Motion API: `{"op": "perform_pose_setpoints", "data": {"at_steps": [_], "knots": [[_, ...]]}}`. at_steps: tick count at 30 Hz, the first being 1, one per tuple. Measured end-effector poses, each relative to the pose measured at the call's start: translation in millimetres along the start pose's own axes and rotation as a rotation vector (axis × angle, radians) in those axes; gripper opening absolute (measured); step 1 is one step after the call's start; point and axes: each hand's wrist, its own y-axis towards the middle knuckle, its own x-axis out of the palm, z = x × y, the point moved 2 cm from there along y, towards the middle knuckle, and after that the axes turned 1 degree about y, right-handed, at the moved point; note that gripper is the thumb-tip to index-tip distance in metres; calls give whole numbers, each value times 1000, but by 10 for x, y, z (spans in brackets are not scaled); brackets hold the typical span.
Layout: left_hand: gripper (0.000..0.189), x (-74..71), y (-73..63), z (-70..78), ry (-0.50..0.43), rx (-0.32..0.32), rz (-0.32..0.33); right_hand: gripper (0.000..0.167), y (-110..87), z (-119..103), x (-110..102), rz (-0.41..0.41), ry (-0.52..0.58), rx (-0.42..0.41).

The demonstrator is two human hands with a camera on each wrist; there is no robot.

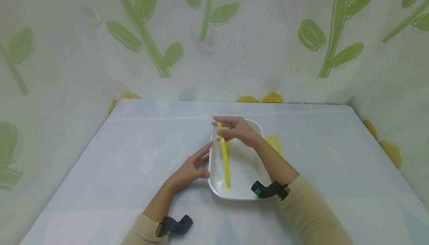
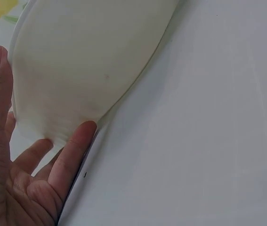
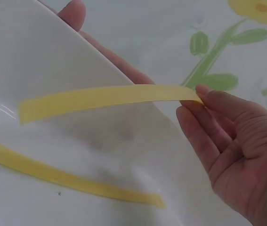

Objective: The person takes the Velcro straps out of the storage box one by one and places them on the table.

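Observation:
A white tray point(image 1: 244, 163) with rounded corners and a raised rim lies on the table. My right hand point(image 1: 236, 130) is above its far left part, pinching one end of a thin yellow strip point(image 1: 225, 157) between thumb and fingers. The strip's other end stretches toward the tray's near side. In the right wrist view a second yellow strip point(image 3: 76, 180) lies on the tray's floor, below the held one. With fingers spread, my left hand point(image 1: 191, 168) touches the tray's left side. Several of its fingertips point(image 2: 84, 129) rest against the outer wall.
More yellow strips point(image 1: 275, 144) lie on the table just right of the tray, partly hidden by the right forearm. A pale patterned cloth point(image 1: 147, 193) covers the table. Behind stands a backdrop point(image 1: 248, 51) printed with green plants.

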Motion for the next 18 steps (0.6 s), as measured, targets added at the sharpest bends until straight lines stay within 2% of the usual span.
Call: {"op": "perform_pose_setpoints", "data": {"at_steps": [12, 18], "knots": [[97, -4, -10, 18, -16, 6, -5, 65, -46, -34, -4, 75, -66, -50], [99, 5, 0, 13, -30, 9, -12, 73, -120, -99, -69, 67, -13, -104]]}}
